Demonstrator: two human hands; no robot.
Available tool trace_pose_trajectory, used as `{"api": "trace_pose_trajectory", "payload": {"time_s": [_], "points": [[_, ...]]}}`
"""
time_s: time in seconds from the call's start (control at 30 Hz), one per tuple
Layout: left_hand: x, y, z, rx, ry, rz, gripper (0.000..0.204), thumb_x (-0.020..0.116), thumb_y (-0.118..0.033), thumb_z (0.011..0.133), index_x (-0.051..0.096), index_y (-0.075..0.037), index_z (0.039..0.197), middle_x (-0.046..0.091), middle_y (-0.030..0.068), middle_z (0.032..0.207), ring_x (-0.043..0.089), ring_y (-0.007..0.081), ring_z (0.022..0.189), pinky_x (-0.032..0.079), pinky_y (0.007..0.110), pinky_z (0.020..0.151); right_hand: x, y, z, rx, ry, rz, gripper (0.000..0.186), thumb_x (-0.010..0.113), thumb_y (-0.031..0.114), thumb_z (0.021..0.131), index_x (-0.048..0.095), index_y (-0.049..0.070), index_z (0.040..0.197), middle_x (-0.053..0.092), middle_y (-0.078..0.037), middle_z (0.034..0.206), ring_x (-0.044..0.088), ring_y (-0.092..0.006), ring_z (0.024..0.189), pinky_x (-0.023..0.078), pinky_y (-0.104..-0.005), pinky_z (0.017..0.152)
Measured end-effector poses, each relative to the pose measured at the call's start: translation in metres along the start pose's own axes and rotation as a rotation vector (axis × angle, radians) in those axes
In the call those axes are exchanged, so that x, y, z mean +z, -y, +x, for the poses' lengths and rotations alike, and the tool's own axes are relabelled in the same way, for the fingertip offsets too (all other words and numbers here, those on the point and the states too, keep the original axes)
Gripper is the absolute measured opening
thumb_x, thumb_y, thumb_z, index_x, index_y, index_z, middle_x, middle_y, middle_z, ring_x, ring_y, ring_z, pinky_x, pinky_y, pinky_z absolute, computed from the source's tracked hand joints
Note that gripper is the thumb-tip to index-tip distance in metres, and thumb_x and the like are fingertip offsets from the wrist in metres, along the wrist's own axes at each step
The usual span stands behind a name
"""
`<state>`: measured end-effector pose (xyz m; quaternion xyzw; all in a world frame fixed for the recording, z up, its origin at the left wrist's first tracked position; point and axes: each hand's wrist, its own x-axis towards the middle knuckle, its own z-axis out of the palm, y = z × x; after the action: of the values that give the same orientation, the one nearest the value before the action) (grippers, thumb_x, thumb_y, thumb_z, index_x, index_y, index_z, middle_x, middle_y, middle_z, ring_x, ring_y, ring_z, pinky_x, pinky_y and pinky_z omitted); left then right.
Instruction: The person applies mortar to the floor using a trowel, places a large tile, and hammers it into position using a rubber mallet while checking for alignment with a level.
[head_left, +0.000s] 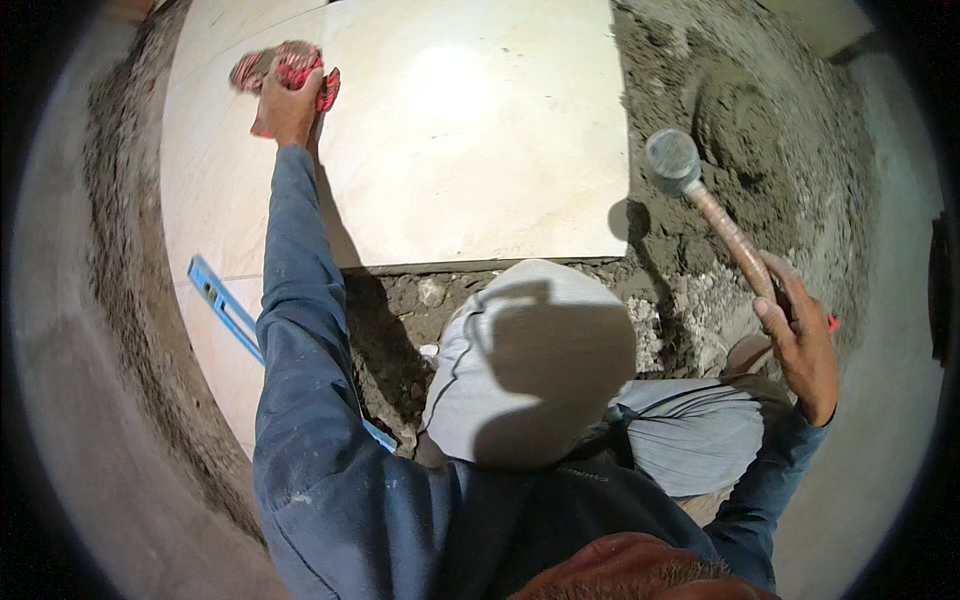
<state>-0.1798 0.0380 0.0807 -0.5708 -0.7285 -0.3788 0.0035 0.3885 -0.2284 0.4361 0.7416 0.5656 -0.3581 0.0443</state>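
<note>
Left hand: the left hand [290,100] is stretched far forward on a blue-sleeved arm, fingers clenched over a red and white rag [290,72] and pressing it flat.
Rag: bunched under the palm, it lies on the pale surface at the seam between two floor tiles, near their far edge.
Right hand: the right hand [800,335] is wrapped around the lower end of a rubber mallet [710,205], gripping the handle firmly.
Rubber mallet: its grey round head [672,160] is raised in the air above the mortar, just beside the right edge of the large tile, not touching it; the reddish-brown handle slants down to the fist.
Large tile: a cream floor tile [480,130] lies flat ahead, its near edge bordering bare mortar.
Left tile: a second cream tile [210,190] adjoins it on the left.
Spirit level: a blue spirit level [225,310] lies slantwise on the left tile, partly hidden by the left arm.
Mortar bed: rough grey mortar [760,130] spreads to the right and under the bent knees [530,360] in grey trousers.
</note>
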Motion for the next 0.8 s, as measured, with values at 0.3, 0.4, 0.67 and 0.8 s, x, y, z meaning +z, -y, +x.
{"api": "trace_pose_trajectory", "payload": {"time_s": [0.3, 0.4, 0.67, 0.8], "points": [[0.156, -0.232, -0.017, 0.561, 0.219, -0.32, 0.055, 0.078, -0.045, 0.08, 0.07, -0.009, 0.121, 0.075, 0.0155, 0.105, 0.071, 0.0344, 0.095, 0.054, 0.045, 0.086, -0.006, -0.069, -0.024, 0.096, -0.222, 0.01, 0.05, 0.063, 0.033, 0.1, 0.057, 0.005, 0.141, 0.069, -0.014, 0.103, 0.062, -0.0207, 0.087, 0.049, -0.0334, 0.083], [0.157, -0.312, -0.042, 0.497, 0.319, -0.64, 0.035, 0.07, -0.027, 0.075, 0.072, -0.006, 0.104, 0.072, 0.0163, 0.09, 0.07, 0.0361, 0.086, 0.054, 0.046, 0.08, -0.01, -0.066, -0.033, 0.167, -0.195, 0.01, 0.051, 0.065, 0.035, 0.099, 0.058, 0.005, 0.14, 0.069, -0.013, 0.098, 0.057, -0.0177, 0.077, 0.047, -0.0332, 0.073], [0.168, -0.344, -0.1, 0.893, 0.415, -0.631, 0.053, 0.077, -0.039, 0.079, 0.07, -0.009, 0.122, 0.074, 0.0165, 0.103, 0.07, 0.0368, 0.095, 0.053, 0.047, 0.087, -0.006, -0.067, -0.04, 0.195, -0.177, 0.122, 0.054, 0.065, 0.037, 0.098, 0.058, 0.004, 0.14, 0.07, -0.013, 0.107, 0.063, -0.0187, 0.085, 0.05, -0.0342, 0.079], [0.132, -0.32, -0.174, 0.914, 0.506, -0.653, 0.063, 0.076, -0.036, 0.078, 0.062, -0.014, 0.135, 0.068, 0.0147, 0.118, 0.061, 0.0355, 0.113, 0.045, 0.048, 0.099, -0.008, -0.077, -0.038, 0.154, -0.176, 0.152, 0.052, 0.065, 0.031, 0.099, 0.057, 0.002, 0.141, 0.067, -0.017, 0.127, 0.061, -0.0255, 0.121, 0.045, -0.0379, 0.105]]}}
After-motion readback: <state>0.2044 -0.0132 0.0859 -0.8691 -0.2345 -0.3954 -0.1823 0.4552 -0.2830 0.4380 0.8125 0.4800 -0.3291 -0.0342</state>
